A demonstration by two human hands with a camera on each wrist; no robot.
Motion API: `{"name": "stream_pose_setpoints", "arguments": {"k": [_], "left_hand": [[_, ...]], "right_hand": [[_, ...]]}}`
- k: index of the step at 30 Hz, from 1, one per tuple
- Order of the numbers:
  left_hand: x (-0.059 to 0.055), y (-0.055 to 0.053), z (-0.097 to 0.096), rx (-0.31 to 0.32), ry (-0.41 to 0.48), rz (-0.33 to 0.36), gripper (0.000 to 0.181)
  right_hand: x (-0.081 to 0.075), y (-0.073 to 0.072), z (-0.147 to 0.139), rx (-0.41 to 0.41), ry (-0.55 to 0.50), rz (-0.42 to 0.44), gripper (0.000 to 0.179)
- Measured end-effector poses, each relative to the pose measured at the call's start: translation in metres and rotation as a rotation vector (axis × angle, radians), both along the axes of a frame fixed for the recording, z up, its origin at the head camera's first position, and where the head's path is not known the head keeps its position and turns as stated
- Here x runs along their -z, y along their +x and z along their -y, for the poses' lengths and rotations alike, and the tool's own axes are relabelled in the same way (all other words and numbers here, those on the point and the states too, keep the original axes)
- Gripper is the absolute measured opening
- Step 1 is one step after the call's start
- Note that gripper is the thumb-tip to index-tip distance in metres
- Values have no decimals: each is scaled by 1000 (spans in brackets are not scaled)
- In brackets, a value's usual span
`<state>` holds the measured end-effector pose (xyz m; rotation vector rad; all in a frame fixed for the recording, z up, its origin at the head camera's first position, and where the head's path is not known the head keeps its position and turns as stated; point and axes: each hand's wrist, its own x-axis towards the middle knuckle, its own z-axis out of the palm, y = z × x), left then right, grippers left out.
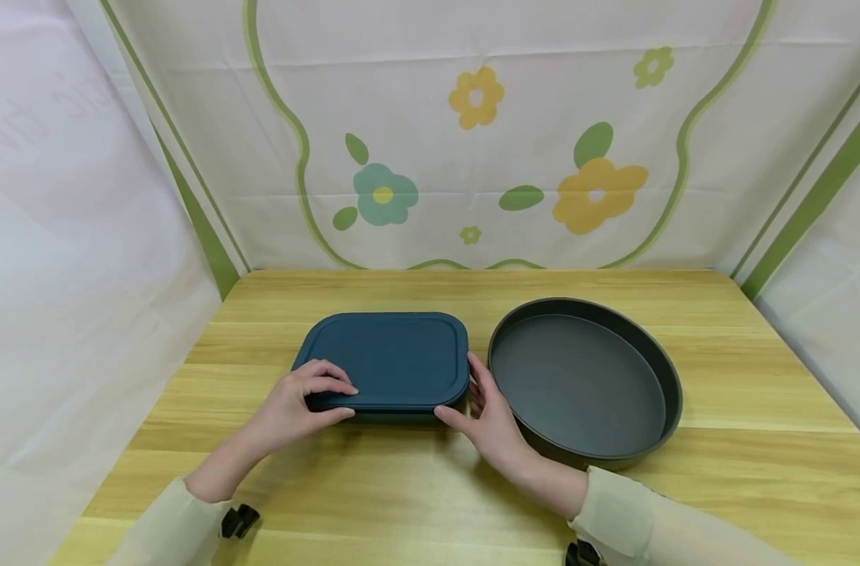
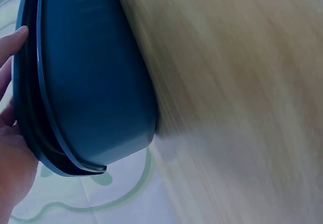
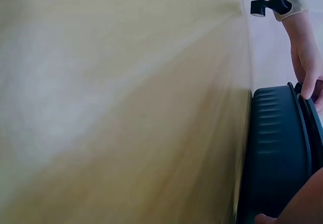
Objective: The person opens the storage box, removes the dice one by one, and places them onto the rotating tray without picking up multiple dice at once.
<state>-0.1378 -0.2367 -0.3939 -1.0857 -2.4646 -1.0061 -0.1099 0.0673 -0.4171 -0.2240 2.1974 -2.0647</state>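
A dark blue rectangular food container (image 2: 91, 77) stands on the table under a matching flat lid (image 1: 387, 358). In the left wrist view, a narrow dark gap shows between the lid and the container's rim. My left hand (image 1: 303, 401) pinches the lid's front left edge, fingers on top and thumb at the front. Around the front right corner my right hand (image 1: 492, 420) grips the container, its thumb at the front and its fingers along the right side. Whatever the container holds is hidden by the lid.
Close to the right of my right hand lies a large round dark grey pan (image 1: 586, 385). All of this is on a light wooden table (image 1: 402, 503). A white flowered cloth (image 1: 416, 110) hangs behind it, with white cloth also at both sides.
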Motion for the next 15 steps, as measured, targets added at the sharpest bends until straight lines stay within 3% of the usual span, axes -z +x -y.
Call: {"name": "stream_pose_setpoints", "arguments": {"k": [4,9,15], "left_hand": [[2,-4,0,81,27,-201,18],[3,-9,-4,167,67,-441,26],[1,-12,-6,193,116,-499,23]], "right_hand": [[0,0,0,-7,3,-6,89],[0,-1,-1,-4,2,-27,88],[1,-1,-2,0,-9,-46,83]]}}
